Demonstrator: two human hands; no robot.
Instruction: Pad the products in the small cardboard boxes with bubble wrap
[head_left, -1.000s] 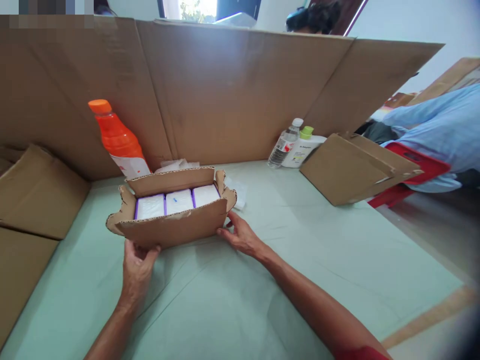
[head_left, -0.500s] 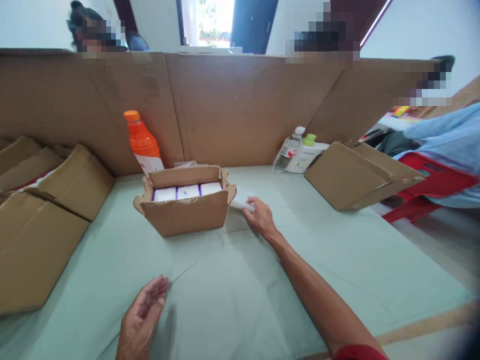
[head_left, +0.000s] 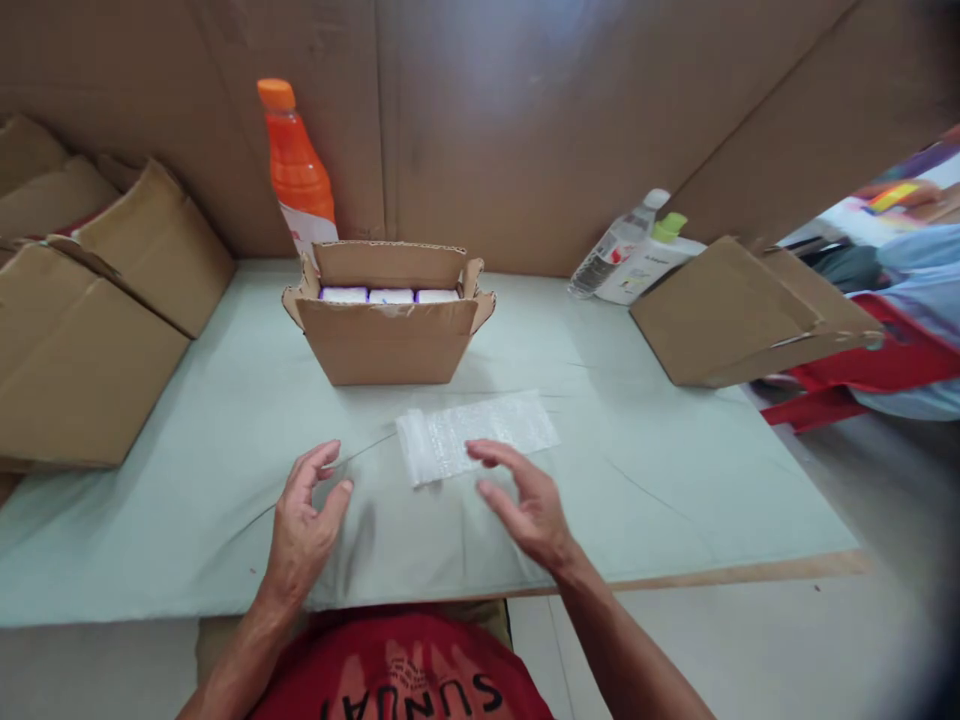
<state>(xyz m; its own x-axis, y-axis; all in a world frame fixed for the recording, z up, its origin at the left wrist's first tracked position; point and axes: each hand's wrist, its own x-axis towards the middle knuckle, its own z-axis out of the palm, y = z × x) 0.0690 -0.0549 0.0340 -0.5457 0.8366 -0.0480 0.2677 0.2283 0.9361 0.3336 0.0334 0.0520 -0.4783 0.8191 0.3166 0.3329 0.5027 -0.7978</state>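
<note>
A clear bubble-wrap bag (head_left: 480,435) lies flat on the green cloth, its left end folded or bunched. My right hand (head_left: 529,505) hovers at its lower right side, thumb and fingers apart, holding nothing. To the left of the bag is my left hand (head_left: 309,515), also with fingers spread and nothing in it. Behind the bag stands an open cardboard box (head_left: 386,345). Inside it sit white-topped packs (head_left: 391,297) with purple edges, side by side; their lower parts are hidden.
An orange bottle (head_left: 300,175) stands behind the box. At the back right lean a clear water bottle (head_left: 619,245) and a white bottle (head_left: 649,270) with a green cap, beside a tilted carton (head_left: 724,315). Larger cartons (head_left: 90,350) fill the left side.
My right hand has let go of the bubble-wrap bag, which now lies in front of the box instead of to its right. The view has tipped downward.
</note>
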